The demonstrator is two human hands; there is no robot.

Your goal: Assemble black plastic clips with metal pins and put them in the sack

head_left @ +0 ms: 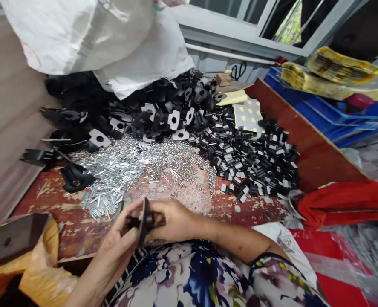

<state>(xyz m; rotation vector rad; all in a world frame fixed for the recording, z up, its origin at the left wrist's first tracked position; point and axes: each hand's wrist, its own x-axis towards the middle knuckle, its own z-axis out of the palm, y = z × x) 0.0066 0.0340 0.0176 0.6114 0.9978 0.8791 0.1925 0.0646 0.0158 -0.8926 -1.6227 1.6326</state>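
Worn red table (76,232) below a window (236,17), both your hands meeting at its near edge.
Your left hand (120,236) has thumb and fingers clamped on one side of a black plastic part (144,224), which stands on edge between your hands; your right hand (176,218) closes its fingers on the other side. Silver pins (108,181) lie just beyond, with small black clips (255,164) heaped to your right.

Black flanged part (145,221), nearly edge-on
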